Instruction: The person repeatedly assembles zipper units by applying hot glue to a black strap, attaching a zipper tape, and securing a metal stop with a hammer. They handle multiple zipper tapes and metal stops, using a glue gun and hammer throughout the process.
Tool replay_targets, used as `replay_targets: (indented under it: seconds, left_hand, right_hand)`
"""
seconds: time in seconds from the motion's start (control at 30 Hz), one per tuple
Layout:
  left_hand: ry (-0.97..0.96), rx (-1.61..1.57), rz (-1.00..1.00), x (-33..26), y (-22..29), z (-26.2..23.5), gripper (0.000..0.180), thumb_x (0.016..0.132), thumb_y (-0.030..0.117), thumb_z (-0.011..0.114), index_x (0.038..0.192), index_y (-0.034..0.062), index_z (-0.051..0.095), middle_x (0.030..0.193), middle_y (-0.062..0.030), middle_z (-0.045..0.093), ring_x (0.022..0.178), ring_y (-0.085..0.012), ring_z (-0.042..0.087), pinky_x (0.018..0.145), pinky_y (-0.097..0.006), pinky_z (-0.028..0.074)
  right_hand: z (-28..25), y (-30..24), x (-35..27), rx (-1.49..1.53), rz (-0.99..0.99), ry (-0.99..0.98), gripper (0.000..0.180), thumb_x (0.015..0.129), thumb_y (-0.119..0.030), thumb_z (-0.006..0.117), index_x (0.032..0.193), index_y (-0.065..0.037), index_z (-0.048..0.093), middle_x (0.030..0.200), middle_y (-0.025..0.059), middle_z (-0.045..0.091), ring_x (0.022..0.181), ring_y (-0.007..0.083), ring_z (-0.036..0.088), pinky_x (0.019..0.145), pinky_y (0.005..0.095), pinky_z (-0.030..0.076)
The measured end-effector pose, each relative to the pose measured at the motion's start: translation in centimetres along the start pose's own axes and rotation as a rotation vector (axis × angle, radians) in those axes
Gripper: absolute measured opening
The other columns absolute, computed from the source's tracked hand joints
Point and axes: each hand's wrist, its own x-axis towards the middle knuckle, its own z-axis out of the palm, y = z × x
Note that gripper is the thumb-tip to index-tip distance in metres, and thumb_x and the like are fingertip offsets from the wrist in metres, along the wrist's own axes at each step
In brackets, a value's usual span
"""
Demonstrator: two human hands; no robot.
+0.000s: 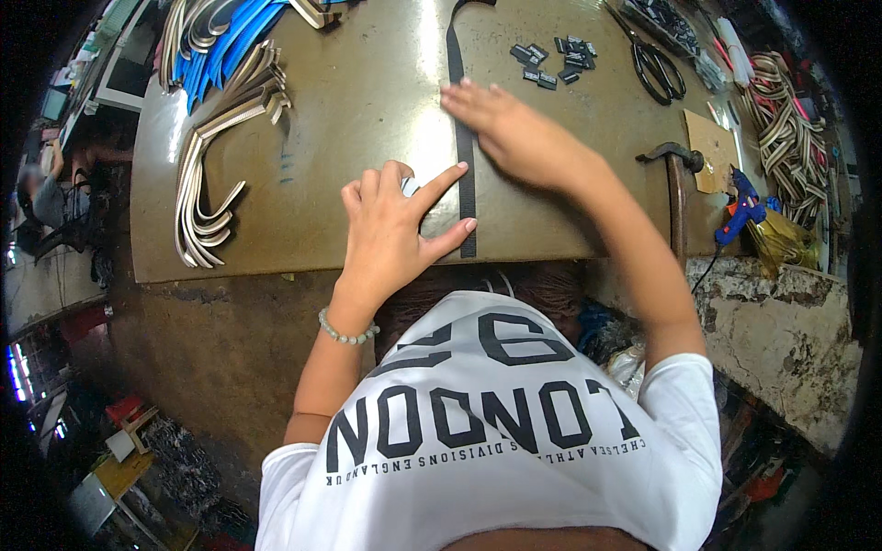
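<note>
Partly beneath both hands, black strap

Black printing upside down on a white T-shirt, large numerals partly folded, a row of big block letters below, a line of small capitals under that, pale marks on small black pieces too tiny to read

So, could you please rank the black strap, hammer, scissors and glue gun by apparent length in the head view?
1. Black strap
2. Hammer and scissors: too alike to rank
3. Glue gun
</note>
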Motion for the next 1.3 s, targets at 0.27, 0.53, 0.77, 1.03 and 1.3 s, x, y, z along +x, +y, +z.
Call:
replay_targets:
  seconds: [0.27, 0.53, 0.77, 1.03, 1.3]
  left_hand:
    - [0.015, -0.001, -0.023, -0.2, 0.2, 0.1, 0.058, 0.078, 0.047, 0.075, 0.132, 0.0317, 0.062, 0.1, -0.0112, 0.05, 0.097, -0.0275, 0.045, 0.09, -0.04, 0.032]
    - [0.015, 0.0, -0.026, -0.3, -0.3, 0.3, 0.055, 0.078, 0.047, 0.074, 0.13, 0.0328, 0.063, 0.099, -0.0085, 0.051, 0.093, -0.0253, 0.045, 0.088, -0.04, 0.031]
    - [0.034, -0.05, -0.028, -0.3, -0.4, 0.4, 0.057, 0.074, 0.043, 0.078, 0.128, 0.0323, 0.064, 0.098, -0.0084, 0.049, 0.095, -0.0256, 0.046, 0.09, -0.04, 0.03]
    - [0.044, -0.077, -0.037, -0.5, -0.6, 0.4, 0.055, 0.074, 0.043, 0.077, 0.127, 0.0327, 0.065, 0.096, -0.0084, 0.049, 0.094, -0.0255, 0.045, 0.088, -0.04, 0.03]
    - [0.038, -0.081, -0.021, -0.3, -0.8, 0.3, 0.057, 0.074, 0.046, 0.076, 0.128, 0.0339, 0.064, 0.095, -0.008, 0.049, 0.093, -0.025, 0.045, 0.084, -0.039, 0.03]
  right_hand:
    - [-3.4, 3.0, 5.3, 0.158, -0.01, 0.268, 0.042, 0.092, -0.006, 0.054, 0.134, 0.0, 0.055, 0.138, 0.0167, 0.056, 0.128, 0.0324, 0.053, 0.108, 0.039, 0.041]
    - [-8.1, 0.6, -19.2, 0.055, 0.639, 1.518, 0.046, 0.088, -0.018, 0.076, 0.121, 0.007, 0.055, 0.119, 0.0203, 0.063, 0.111, 0.0247, 0.06, 0.094, 0.0326, 0.049]
    - [-7.5, 10.5, -32.0, -0.059, 1.278, 1.12, 0.083, 0.08, -0.04, 0.082, 0.132, 0.009, 0.041, 0.113, 0.0208, 0.065, 0.108, 0.0254, 0.062, 0.087, 0.0355, 0.05]
    - [-10.7, 5.2, -17.7, 0.066, 0.758, 1.108, 0.048, 0.091, -0.033, 0.072, 0.122, -0.004, 0.051, 0.095, 0.0088, 0.067, 0.071, 0.0134, 0.063, 0.061, 0.0268, 0.052]
    - [-6.6, -0.9, -6.6, 0.518, 0.477, 0.242, 0.049, 0.088, -0.022, 0.074, 0.125, -0.008, 0.045, 0.101, 0.0088, 0.063, 0.086, 0.0169, 0.064, 0.078, 0.0288, 0.051]
